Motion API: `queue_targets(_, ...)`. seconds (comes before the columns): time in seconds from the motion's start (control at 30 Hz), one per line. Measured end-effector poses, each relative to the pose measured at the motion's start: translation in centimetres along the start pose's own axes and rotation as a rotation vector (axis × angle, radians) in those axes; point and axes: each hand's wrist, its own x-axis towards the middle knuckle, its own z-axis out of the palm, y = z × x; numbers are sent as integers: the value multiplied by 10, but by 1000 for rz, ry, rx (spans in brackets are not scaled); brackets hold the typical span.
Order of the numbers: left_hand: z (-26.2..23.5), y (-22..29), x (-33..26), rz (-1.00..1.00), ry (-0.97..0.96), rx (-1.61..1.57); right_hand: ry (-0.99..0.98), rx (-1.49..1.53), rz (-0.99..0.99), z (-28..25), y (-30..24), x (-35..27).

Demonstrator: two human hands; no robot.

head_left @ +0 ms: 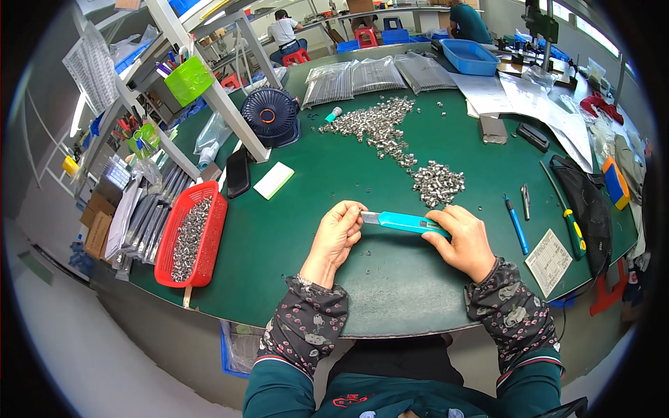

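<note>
Between the left hand (pixel 333 240) and right hand (pixel 463 240) lies 1 teal knife (pixel 403 221): right fingers grasp its handle, left fingers pinch 1 small piece (pixel 360 212) at its blade tip. Beyond the fingers lie 2 metal-part heaps (pixel 437 185) and 3 bags (pixel 377 75); to the fingers' left, 1 red basket (pixel 214 233).

My left hand (pixel 333 240) and right hand (pixel 463 242), bare, mid-frame; my black oversleeves (pixel 304 324) below, printed with pale blooms, pink flowers. Along bottom edge, my dark teal shirt (pixel 279 393): red-and-white cuff trim (pixel 282 361), red chest emblem (pixel 350 400). Black trousers (pixel 397 359) above.
</note>
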Motion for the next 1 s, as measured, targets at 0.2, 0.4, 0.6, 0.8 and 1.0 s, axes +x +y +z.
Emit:
queue_targets(0.2, -4, -3, 1, -20, 39, -18, 73, -114, -92, -1, -5, 3)
queue_targets(0.4, 1, 0, -1, 22, 63, -14, 126, -92, -79, -1, 0, 2)
queue_targets(0.6, 1, 0, -1, 35, 70, -27, 68, -79, -57, -1, -2, 1)
queue_targets(0.8, 0, 1, -1, 37, 86, -12, 55, -67, -54, -1, -2, 1)
queue_targets(1.0, 2, 0, 0, 24, 92, 8, 37, -42, -47, 0, -1, 0)
